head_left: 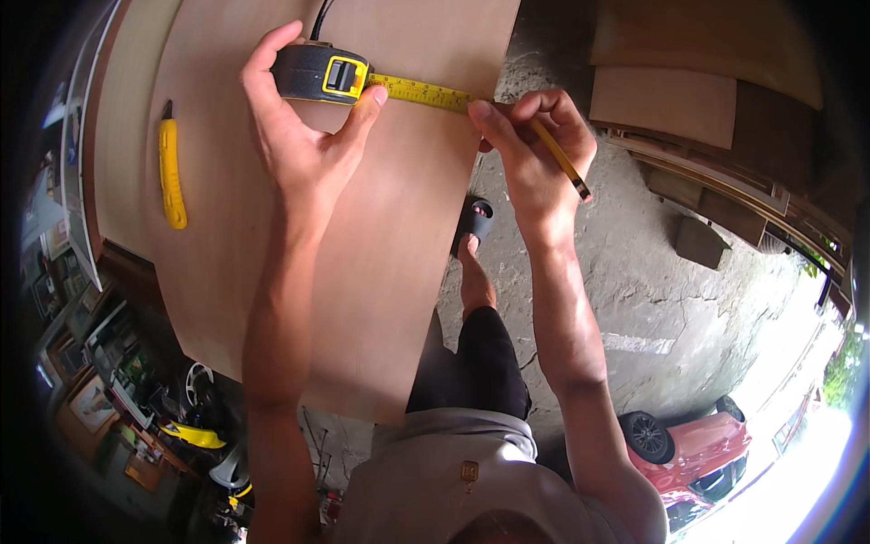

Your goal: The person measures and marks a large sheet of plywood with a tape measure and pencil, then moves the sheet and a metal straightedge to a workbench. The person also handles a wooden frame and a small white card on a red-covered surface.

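Note:
My left hand (313, 136) grips a black and yellow tape measure (302, 72), its thumb by the mouth where the blade comes out. The yellow blade (421, 92) runs rightward across a light wooden board (390, 227) to the board's right edge. At that edge my right hand (548, 150) pinches the blade's end between thumb and fingers. A yellow pencil (560, 159) is also held in that hand, slanting down to the right. On the board to the left lies a yellow utility knife (169, 168), apart from both hands.
Below the board's right edge is a grey concrete floor (598, 281), where my sandalled foot (476, 218) stands. Wooden panels (666, 104) are stacked at the far right. A red car (693, 453) is at the lower right. Cluttered shelves and a yellow-black machine (195, 435) stand at the lower left.

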### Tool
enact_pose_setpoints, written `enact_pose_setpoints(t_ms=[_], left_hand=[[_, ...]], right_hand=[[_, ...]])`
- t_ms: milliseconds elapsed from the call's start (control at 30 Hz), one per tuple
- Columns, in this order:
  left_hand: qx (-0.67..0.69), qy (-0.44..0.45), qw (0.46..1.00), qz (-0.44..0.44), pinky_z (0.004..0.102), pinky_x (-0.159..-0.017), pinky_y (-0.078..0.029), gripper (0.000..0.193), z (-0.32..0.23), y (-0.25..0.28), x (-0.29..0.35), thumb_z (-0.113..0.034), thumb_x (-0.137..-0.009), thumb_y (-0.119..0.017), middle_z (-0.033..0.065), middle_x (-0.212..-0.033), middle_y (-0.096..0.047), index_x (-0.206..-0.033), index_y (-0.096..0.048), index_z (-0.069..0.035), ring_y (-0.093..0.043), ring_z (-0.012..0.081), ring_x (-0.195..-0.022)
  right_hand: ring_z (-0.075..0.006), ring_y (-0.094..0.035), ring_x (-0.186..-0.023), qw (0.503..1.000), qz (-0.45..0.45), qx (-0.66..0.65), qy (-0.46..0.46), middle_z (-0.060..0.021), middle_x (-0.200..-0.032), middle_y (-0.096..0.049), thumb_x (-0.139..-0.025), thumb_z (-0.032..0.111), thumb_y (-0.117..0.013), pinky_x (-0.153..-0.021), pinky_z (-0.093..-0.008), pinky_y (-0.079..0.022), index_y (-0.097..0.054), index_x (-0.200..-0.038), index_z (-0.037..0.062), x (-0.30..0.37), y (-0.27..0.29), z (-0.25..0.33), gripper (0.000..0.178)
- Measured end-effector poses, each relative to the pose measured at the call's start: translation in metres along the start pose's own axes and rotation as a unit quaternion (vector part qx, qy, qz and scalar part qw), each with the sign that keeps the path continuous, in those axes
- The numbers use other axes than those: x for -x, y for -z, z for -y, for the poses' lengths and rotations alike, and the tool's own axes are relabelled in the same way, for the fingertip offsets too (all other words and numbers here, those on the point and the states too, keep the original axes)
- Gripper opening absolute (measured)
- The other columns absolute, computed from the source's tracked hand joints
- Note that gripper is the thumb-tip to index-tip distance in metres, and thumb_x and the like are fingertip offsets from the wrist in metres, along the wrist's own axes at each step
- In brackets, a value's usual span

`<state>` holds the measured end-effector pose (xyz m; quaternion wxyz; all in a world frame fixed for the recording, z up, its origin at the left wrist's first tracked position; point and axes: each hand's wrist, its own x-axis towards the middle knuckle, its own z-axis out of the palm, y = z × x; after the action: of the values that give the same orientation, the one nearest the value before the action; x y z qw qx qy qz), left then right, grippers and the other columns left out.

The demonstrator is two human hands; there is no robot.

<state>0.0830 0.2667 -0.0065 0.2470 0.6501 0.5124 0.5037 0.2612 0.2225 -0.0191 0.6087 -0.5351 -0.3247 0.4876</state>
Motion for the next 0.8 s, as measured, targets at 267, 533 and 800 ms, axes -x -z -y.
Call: enact_pose_setpoints(t_ms=[267,533,800], left_hand=[[-0.027,0.023,0.999,-0.004,0.0273,-0.073,-0.053,0.089,-0.004,0.002,0.0,-0.001,-0.065,-0.081,0.0133,-0.107,-0.049,-0.134,-0.024,-0.002,-0.058,0.0173,-0.087],[-0.014,0.052,0.999,-0.007,0.0302,-0.077,-0.056,0.097,-0.007,0.001,0.0,0.007,-0.063,-0.08,0.015,-0.113,-0.048,-0.136,-0.02,-0.009,-0.059,0.02,-0.091],[-0.005,0.057,0.998,-0.003,0.0311,-0.079,-0.057,0.098,-0.011,0.0,0.001,0.01,-0.063,-0.08,0.0176,-0.117,-0.049,-0.136,-0.017,-0.012,-0.059,0.021,-0.093]], right_hand=[[-0.0084,-0.059,-0.07,0.998,0.023,0.061,0.018,-0.0052,-0.076,-0.065,-0.081,0.007,-0.073,-0.067,-0.0231,-0.048,-0.054,-0.082,0.0015,-0.004,0.008,0.008,0.02],[-0.0131,-0.055,-0.069,0.977,0.125,0.128,0.116,-0.0116,-0.084,-0.062,-0.096,0.023,-0.052,-0.067,-0.0274,-0.045,-0.055,-0.092,0.0011,-0.016,0.027,0.035,0.022],[-0.0105,-0.053,-0.053,0.975,0.16,0.036,0.151,-0.0053,-0.063,-0.056,-0.072,-0.007,-0.071,-0.051,-0.0239,-0.045,-0.05,-0.071,0.0044,-0.023,0.019,0.016,0.024]])
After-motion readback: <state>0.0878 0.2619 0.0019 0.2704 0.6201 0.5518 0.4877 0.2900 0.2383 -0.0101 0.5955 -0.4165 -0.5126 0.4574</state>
